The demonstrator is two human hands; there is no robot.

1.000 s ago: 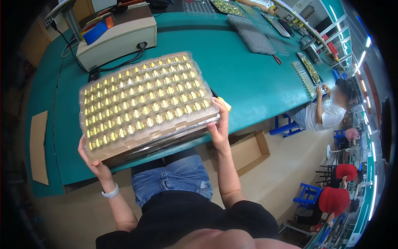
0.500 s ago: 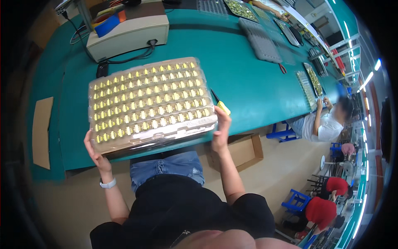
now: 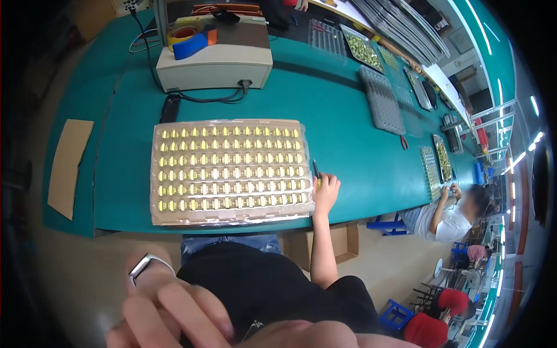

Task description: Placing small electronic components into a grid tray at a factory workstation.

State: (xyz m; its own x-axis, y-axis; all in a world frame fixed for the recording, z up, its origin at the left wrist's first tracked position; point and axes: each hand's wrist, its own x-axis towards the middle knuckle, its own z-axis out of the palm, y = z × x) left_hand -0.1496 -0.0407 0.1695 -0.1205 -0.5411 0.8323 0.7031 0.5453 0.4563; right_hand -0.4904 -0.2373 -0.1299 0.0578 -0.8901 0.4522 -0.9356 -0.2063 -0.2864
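A clear plastic tray (image 3: 229,221) lies flat on the green table, filled with rows of small yellow-and-metal components (image 3: 226,173). My right hand (image 3: 326,194) is at the tray's right edge, fingers closed round the yellow handle of a tool with a dark pointed tip (image 3: 315,167). The fingers cover most of that handle, so its exact kind is hidden. Raised close to the camera at the lower left, my left hand (image 3: 168,313) is away from the tray. Its fingers are loosely bent and somewhat apart, with nothing visible in them.
A beige machine (image 3: 214,69) with tape rolls on top stands behind the tray, its cable near a black object (image 3: 169,108). Cardboard (image 3: 69,168) lies at left. Grey trays (image 3: 381,101) are at far right, where a co-worker (image 3: 449,217) sits. An open box (image 3: 342,243) is below the table edge.
The tray, held tilted in both hands before, now rests flat on the table. My left hand has let go and come up toward the camera; my right has moved onto the yellow-handled tool.
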